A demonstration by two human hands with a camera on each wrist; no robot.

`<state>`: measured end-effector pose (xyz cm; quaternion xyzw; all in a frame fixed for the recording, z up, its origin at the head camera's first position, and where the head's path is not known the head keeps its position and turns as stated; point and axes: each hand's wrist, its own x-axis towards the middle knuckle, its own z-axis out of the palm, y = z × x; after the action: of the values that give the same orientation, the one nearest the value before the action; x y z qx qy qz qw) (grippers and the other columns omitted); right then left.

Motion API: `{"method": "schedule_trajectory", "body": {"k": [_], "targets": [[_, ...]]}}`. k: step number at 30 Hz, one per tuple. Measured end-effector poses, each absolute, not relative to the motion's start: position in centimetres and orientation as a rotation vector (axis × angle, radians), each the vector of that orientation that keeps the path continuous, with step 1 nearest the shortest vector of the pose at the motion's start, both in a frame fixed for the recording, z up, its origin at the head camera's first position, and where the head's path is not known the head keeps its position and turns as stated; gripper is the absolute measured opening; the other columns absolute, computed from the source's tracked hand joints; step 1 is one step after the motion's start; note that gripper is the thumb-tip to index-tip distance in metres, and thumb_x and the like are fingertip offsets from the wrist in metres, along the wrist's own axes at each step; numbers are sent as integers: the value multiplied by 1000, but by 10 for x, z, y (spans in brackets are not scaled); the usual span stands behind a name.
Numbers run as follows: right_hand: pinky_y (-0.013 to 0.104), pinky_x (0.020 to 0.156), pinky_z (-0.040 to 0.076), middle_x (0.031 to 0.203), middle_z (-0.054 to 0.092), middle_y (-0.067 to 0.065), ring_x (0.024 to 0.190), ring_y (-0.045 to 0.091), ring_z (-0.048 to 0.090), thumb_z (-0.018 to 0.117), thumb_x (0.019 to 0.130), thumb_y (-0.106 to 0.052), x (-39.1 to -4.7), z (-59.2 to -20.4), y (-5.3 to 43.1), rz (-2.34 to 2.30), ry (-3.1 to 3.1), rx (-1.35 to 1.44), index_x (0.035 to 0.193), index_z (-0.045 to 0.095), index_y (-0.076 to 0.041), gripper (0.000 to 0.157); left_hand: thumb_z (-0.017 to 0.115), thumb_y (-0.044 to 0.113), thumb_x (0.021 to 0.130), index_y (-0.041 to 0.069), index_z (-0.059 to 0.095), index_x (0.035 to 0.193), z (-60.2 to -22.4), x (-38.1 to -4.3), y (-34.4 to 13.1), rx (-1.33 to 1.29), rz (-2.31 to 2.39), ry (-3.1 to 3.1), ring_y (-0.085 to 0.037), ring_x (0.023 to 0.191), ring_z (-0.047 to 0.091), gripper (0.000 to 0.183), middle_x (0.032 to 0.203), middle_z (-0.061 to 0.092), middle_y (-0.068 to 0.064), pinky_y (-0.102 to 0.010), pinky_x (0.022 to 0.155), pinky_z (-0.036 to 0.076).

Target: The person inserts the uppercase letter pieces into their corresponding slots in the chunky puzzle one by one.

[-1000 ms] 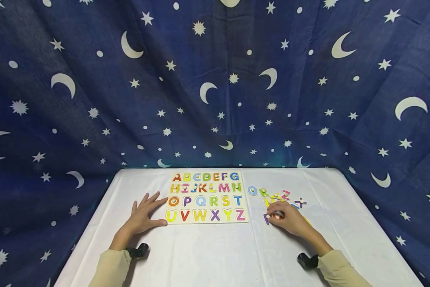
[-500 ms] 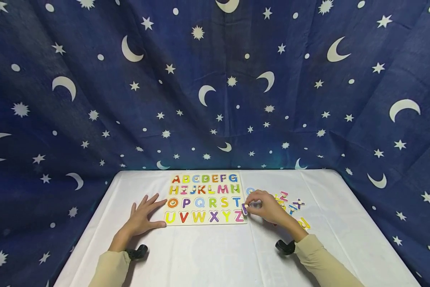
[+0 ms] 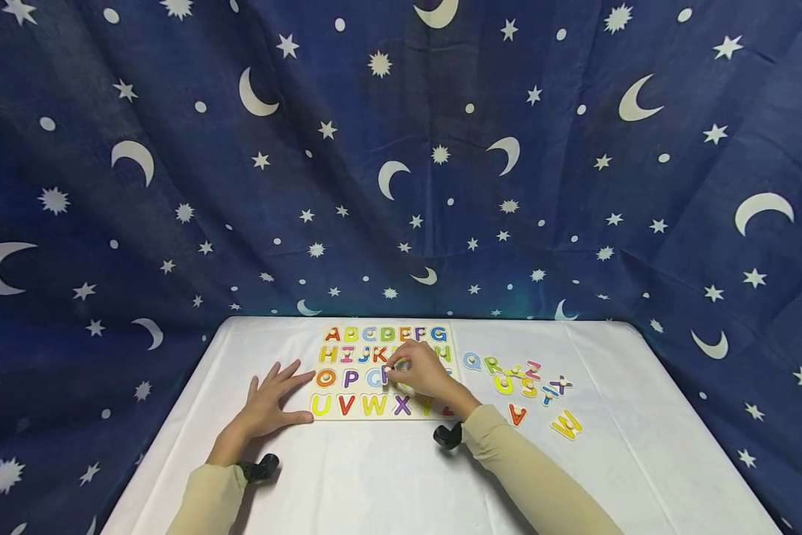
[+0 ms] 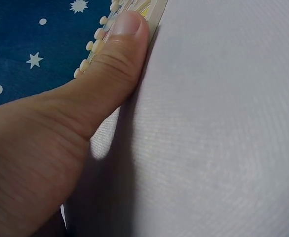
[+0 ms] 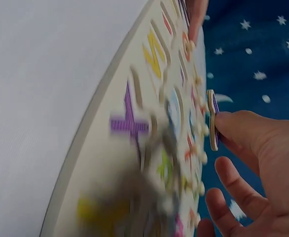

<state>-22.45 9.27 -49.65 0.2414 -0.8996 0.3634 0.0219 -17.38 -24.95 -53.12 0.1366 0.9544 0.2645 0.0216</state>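
Observation:
A cream wooden alphabet puzzle board lies on the white table. Knobbed letters fill its top two rows, and a knobbed O sits in the third. Fingers spread, my left hand rests at the board's left edge; in the left wrist view its thumb touches that edge. My right hand pinches a purple letter P puzzle piece above the third row, near the printed Q. From the right wrist view, the letter piece is edge-on and apart from the board. My right hand hides part of the right-hand letters.
Right of the board lie loose knobbed letters: a blue Q, green R, pink Z, purple X, yellow W, red V and several others. A starry blue curtain hangs behind the table.
My right hand has carried the purple P leftward from the loose letters to above the board. The left hand has stayed at the board's left edge.

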Motion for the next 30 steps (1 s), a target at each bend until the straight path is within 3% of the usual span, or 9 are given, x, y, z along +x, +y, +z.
{"method": "schedule_trajectory", "body": {"k": [4, 8, 12, 30], "targets": [[39, 94, 44, 94, 70, -6, 94, 14, 59, 86, 83, -18, -230, -503, 64, 1093, -2793, 732, 84, 81, -19, 5, 88, 59, 68, 21, 58, 147, -531, -174, -249, 435, 831, 2958, -54, 152, 13, 92, 162, 35, -21, -79, 114, -3], [36, 82, 43, 93, 67, -5, 87, 14, 54, 86, 82, -20, -231, -507, 42, 1065, -2797, 686, 84, 82, -20, 5, 88, 60, 69, 21, 58, 147, -532, -175, -249, 440, 823, 2956, -53, 152, 13, 92, 163, 35, -20, -78, 114, -3], [37, 79, 41, 96, 66, -4, 92, 16, 50, 85, 83, -23, -229, -511, 28, 1030, -2839, 629, 84, 82, -22, 4, 87, 58, 71, 20, 58, 147, -531, -176, -248, 467, 809, 2958, -54, 152, 13, 90, 163, 35, -21, -80, 114, -3], [32, 72, 35, 85, 59, -11, 86, 16, 44, 85, 85, -27, -232, -519, 9, 907, -2878, 616, 79, 78, -26, 9, 87, 60, 71, 22, 57, 148, -530, -175, -250, 430, 809, 2939, -53, 152, 11, 91, 164, 34, -20, -79, 114, -4]]}}
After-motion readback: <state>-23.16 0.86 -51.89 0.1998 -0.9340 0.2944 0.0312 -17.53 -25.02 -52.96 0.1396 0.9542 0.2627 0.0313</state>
